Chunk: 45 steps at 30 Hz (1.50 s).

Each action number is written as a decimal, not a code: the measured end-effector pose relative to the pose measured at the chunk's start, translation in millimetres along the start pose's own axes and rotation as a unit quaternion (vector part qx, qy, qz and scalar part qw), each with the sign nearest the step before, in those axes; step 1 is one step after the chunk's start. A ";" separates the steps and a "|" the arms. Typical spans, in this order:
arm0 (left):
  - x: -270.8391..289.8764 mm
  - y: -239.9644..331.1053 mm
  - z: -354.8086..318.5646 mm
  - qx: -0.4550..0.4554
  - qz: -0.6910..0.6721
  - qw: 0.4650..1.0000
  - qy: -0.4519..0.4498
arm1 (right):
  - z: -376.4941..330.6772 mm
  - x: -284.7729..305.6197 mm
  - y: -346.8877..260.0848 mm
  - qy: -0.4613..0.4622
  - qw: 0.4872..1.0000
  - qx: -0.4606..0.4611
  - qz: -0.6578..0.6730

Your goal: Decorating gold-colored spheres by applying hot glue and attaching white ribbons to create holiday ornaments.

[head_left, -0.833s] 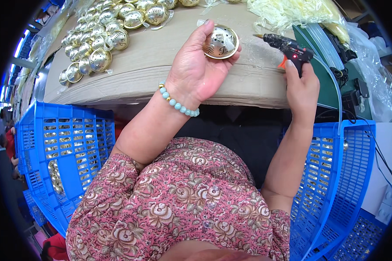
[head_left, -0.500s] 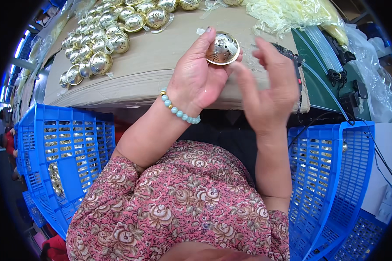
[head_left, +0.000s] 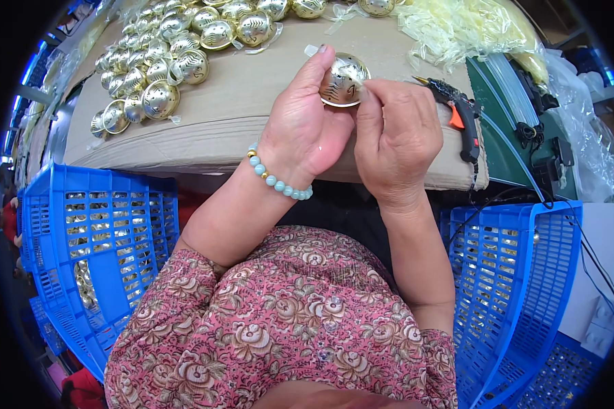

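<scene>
My left hand [head_left: 305, 129], palm up with a beaded bracelet at its wrist, holds a shiny gold metal half-ball [head_left: 344, 78] with dark cut-out patterns. A bit of clear strip [head_left: 312, 50] sticks out near the thumb tip. My right hand [head_left: 399, 136] is closed in a pinch against the right side of the half-ball; what its fingertips hold, if anything, is too small to make out. Just right of that hand lies a black hot glue gun [head_left: 465, 119] with an orange trigger.
Many gold ornaments [head_left: 160, 100] lie on the cardboard-covered table [head_left: 245, 85] at the far left. Pale yellow plastic strips [head_left: 443, 31] are heaped at the back right, near clear glue sticks [head_left: 508, 88]. Blue crates [head_left: 106, 235] hold more ornaments on the left; another blue crate [head_left: 525, 273] stands right.
My right hand has moved left and closed in a pinch on the half-ball's side. The glue gun, partly hidden before, now shows fully. My left hand keeps its hold.
</scene>
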<state>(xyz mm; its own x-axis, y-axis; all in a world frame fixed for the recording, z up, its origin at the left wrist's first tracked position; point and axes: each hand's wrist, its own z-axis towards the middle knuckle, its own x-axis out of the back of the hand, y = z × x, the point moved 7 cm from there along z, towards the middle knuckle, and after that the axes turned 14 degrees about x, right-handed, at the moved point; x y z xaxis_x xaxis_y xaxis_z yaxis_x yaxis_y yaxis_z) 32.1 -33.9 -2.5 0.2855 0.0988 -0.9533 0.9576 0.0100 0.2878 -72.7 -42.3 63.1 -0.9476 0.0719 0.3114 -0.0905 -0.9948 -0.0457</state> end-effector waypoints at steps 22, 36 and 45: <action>4.5 19.9 11.5 0.004 0.087 0.989 0.122 | -0.1 18.4 69.1 -0.067 0.973 -0.205 0.086; -2.9 32.7 5.4 0.046 0.140 0.988 0.045 | 6.9 -17.4 152.9 -0.433 0.848 -0.268 -0.145; -41.8 47.2 -27.0 0.026 0.261 0.963 -0.058 | 25.4 23.0 76.3 -0.270 0.917 -0.262 0.133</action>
<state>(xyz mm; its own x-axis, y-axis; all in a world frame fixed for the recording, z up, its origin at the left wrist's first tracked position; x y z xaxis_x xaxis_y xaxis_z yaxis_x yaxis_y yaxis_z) 64.4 -10.7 53.4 0.7282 -0.0340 -0.6845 0.6822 -0.0608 0.7287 -93.6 -118.3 90.9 -0.6796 -0.3557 0.6415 -0.1470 -0.7908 -0.5942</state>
